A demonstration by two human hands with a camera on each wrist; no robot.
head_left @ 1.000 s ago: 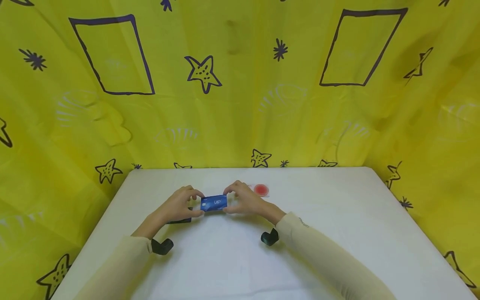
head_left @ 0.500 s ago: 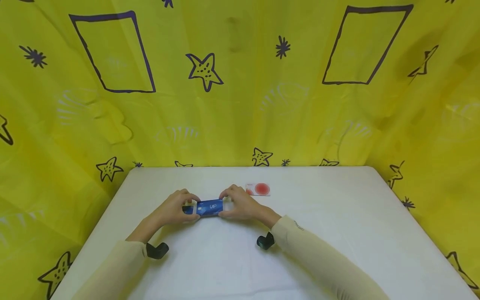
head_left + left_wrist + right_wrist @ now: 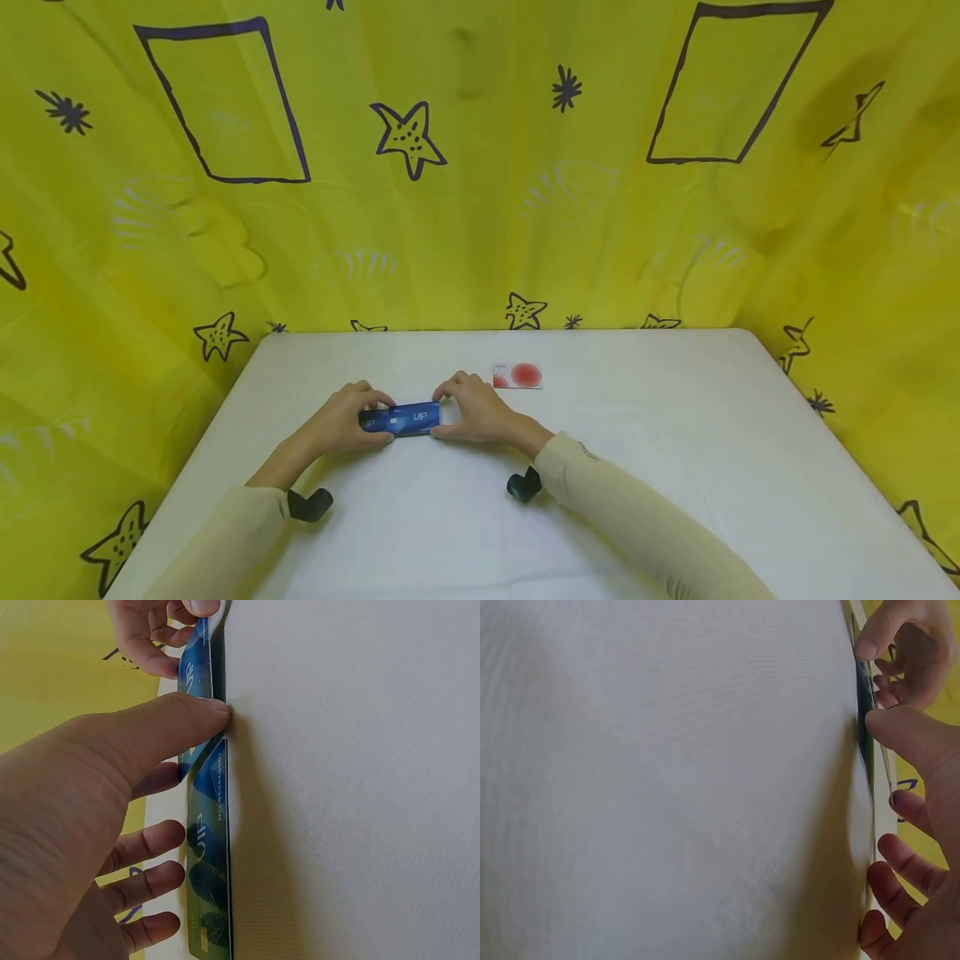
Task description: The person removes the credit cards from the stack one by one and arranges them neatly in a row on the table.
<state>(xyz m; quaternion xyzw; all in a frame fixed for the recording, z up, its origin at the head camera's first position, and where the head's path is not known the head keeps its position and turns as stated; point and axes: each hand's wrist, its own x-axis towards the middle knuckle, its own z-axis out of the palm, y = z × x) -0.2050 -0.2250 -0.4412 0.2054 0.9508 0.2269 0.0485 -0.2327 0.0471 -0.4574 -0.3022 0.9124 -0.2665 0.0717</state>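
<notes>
A blue VIP card (image 3: 416,419) is held low over the white table, between my two hands. At its left end, the thumb and index finger of my left hand (image 3: 341,423) pinch its near and far edges. My right hand (image 3: 480,412) pinches the right end in the same way. A second blue VIP card (image 3: 208,855) lies on the table below my left hand, its far part beside the loose fingers in the left wrist view. The held card overlaps the end of that lower card and tilts slightly against it.
A white card with red circles (image 3: 517,376) lies on the table (image 3: 637,467) behind my right hand. Yellow curtains (image 3: 465,208) with drawn stars stand around the table's back and sides. Dark wrist devices (image 3: 311,504) hang under both sleeves.
Both hands have moved left and toward me with the blue card, bringing it down over the end of the second blue card. The red-circled card is now uncovered.
</notes>
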